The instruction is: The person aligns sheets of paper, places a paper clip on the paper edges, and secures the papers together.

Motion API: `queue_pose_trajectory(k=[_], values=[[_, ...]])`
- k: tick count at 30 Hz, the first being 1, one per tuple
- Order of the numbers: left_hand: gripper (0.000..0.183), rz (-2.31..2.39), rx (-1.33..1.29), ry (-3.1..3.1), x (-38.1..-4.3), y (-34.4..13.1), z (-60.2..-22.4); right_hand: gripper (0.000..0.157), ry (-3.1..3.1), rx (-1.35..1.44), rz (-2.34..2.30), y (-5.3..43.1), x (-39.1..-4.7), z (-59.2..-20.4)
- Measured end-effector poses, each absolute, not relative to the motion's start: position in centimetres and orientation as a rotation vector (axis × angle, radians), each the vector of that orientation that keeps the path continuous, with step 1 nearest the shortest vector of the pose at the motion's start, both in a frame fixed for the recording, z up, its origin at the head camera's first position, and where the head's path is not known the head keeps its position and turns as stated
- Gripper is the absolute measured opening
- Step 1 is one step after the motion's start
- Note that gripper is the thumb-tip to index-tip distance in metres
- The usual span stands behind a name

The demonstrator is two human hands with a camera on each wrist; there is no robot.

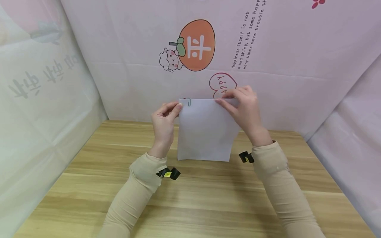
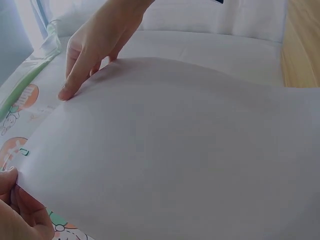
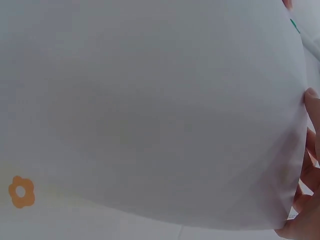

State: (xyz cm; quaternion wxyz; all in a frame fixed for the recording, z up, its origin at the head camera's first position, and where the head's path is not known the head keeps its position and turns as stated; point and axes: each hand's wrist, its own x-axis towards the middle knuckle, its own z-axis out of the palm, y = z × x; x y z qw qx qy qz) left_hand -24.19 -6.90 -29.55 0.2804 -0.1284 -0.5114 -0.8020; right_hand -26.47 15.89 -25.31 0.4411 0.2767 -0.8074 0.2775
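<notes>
A white sheet of paper (image 1: 205, 132) hangs upright in front of me, held up by its top edge. My left hand (image 1: 164, 120) pinches the upper left corner between thumb and fingers. With thumb in front and fingers behind, my right hand (image 1: 245, 110) grips the top edge near the right corner. A green paper clip (image 1: 189, 102) sits on the top edge close to the left hand. In the left wrist view the paper (image 2: 175, 140) bows slightly, with the clip (image 2: 24, 151) near its edge. The right wrist view shows the paper (image 3: 150, 110) filling most of the frame.
Below lies a wood-grain table (image 1: 202, 198). A printed pale cloth (image 1: 134, 82) with cartoon figures and lettering hangs behind it, and more cloth hangs at both sides. Black wrist devices (image 1: 169, 173) stick out from both beige sleeves.
</notes>
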Motion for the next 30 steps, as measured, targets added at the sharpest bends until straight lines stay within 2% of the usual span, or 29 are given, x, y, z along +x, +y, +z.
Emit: queue_pose_trajectory(k=[11, 23, 30], values=[[0.023, -2.168, -0.328, -1.374, -24.2, -7.0, -29.6, 0.031, -2.090, 0.578, 0.722, 17.4, -26.3, -25.6], [0.025, -2.186, -0.317, -1.349, -24.2, -7.0, -29.6, 0.031, -2.128, 0.466, 0.886, 19.1, -26.2, -26.2], [0.018, -2.186, -0.322, -1.352, -24.2, -7.0, -29.7, 0.032, -2.097, 0.395, 1.029, 20.1, -26.6, -27.0]])
